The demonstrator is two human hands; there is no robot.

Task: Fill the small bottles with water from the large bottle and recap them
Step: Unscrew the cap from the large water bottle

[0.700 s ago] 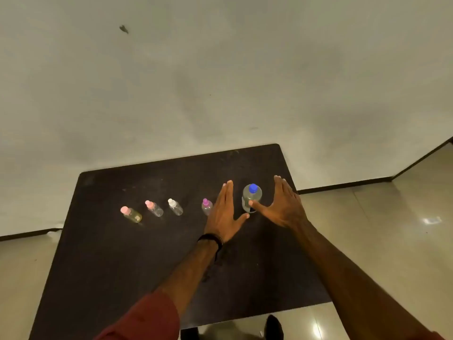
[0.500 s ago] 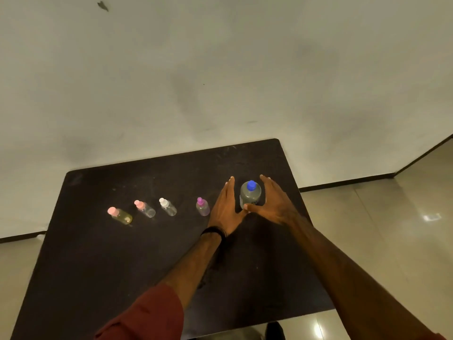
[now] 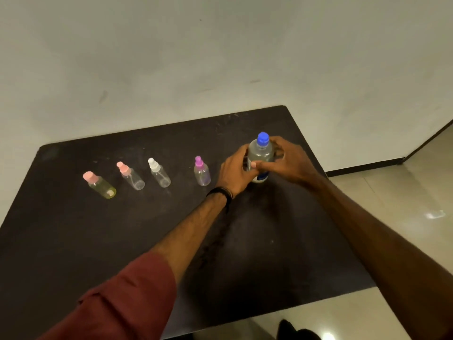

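Hands meet around the big bottle [image 3: 260, 157] at the right end of the table [image 3: 73, 241]: the left hand [image 3: 234, 171] curls round its left side, the right hand [image 3: 286, 161] wraps it from the right, thumb across the front. Its blue cap [image 3: 263, 138] is on, and the bottle stands upright on the table. Four small bottles [image 3: 157, 173] stand capped in a row to the left, well apart from it. The step, as I judge it, is to lift and uncap. Best to keep one hand low on the body as an anchor, move the other up to the cap, and twist without squeezing the thin wall, lest water spurt out.
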